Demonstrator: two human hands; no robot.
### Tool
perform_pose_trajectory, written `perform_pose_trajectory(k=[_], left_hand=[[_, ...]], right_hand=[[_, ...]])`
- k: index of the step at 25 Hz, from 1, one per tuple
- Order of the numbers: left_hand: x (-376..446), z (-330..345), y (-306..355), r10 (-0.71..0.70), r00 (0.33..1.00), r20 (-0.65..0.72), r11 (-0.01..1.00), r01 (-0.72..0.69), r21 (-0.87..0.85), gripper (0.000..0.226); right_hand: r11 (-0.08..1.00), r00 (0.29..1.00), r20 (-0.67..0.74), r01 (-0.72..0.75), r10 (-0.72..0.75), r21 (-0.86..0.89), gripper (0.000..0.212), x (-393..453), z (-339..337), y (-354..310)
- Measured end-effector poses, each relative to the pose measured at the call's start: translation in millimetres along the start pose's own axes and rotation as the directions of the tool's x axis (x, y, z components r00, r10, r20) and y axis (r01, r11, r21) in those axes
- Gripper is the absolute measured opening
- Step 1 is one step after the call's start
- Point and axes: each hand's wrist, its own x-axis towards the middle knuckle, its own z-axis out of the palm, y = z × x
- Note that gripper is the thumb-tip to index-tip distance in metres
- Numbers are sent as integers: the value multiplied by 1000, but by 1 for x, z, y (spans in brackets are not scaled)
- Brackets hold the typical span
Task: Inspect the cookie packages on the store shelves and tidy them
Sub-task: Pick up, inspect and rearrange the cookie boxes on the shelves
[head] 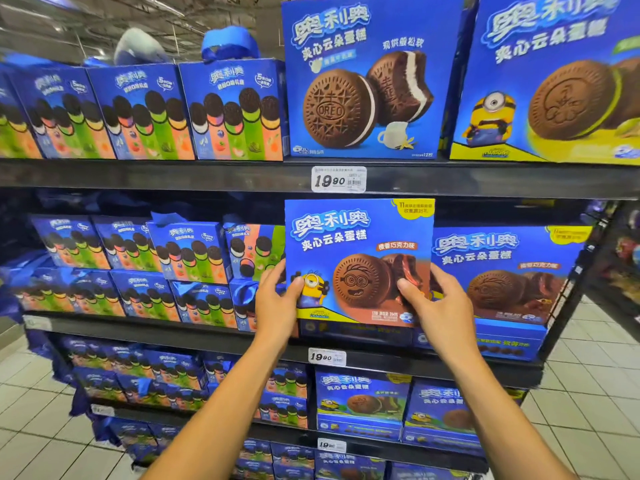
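Glossy printed cardboard on the blue cookie box (360, 237) — smooth, with a faint sheen. Dark shelf edge (173, 174) of matt painted metal, carrying a white paper price tag (338, 179). Pale floor tiles (41, 438) — smooth, slightly shiny, with thin grout lines.

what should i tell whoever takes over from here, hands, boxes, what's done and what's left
Left hand: grips the left edge of the blue cardboard Minion chocolate cake box.
Right hand: grips its right edge.
The box is upright, facing out, in front of the black middle shelf, beside a matching blue box on its right.
Done: box picked up for inspection.
Left: set it back squared with its neighbour, then straighten the tilted blue assorted-flavour gift boxes at left.
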Motion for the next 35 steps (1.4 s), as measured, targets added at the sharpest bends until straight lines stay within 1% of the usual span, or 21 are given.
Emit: perform_pose_trajectory(k=[2, 4, 7, 9, 11, 13, 15, 18, 22, 27, 32, 35], left_hand=[[4, 4, -6, 23, 1000, -17, 1000, -23, 10, 39], [5, 9, -10, 24, 999, -22, 1000, -24, -6, 39], [8, 15, -15, 30, 999, -40, 1000, -30, -1, 38], [10, 20, -18, 32, 998, -58, 999, -32, 11, 38], [15, 23, -20, 12, 997, -81, 1000, -11, 17, 40], [20, 26, -21, 1, 996, -94, 999, 2, 36, 41], [23, 28, -22, 4, 996, -87, 999, 1, 53, 42], [23, 31, -27, 8, 997, -79, 995, 0, 102, 41], [22, 33, -30, 6, 996, -94, 990, 8, 144, 41], [22, 35, -26, 22, 995, -95, 968, 2, 251, 45], [24, 32, -24, -9, 998, -60, 972, 23, 234, 51], [25, 30, -24, -12, 999, -50, 978, 22, 206, 49]], right_hand=[[990, 1000, 15, 18, -17, -142, 51, 5, 1, 1], [971, 1000, 18, 12, -8, -238, 49, 8, 1, 1], [946, 1000, -23, 11, -20, -323, 38, 13, 2, 1], [934, 998, -53, 13, -35, -358, 39, 15, 5, 3], [941, 998, -63, -4, -18, -340, 49, 17, 9, 6], [962, 998, -66, -25, 7, -272, 56, 20, 13, 9], [974, 997, -69, -33, 18, -225, 58, 22, 14, 13], [975, 997, -79, -21, 4, -223, 58, 22, 17, 18], [979, 995, -101, -9, -12, -203, 55, 20, 20, 24], [987, 993, -114, -6, -12, -159, 45, 20, 21, 30], [993, 995, -104, -23, 11, -118, 42, 22, 22, 34], [995, 994, -105, -24, 13, -102, 38, 24, 21, 35]])
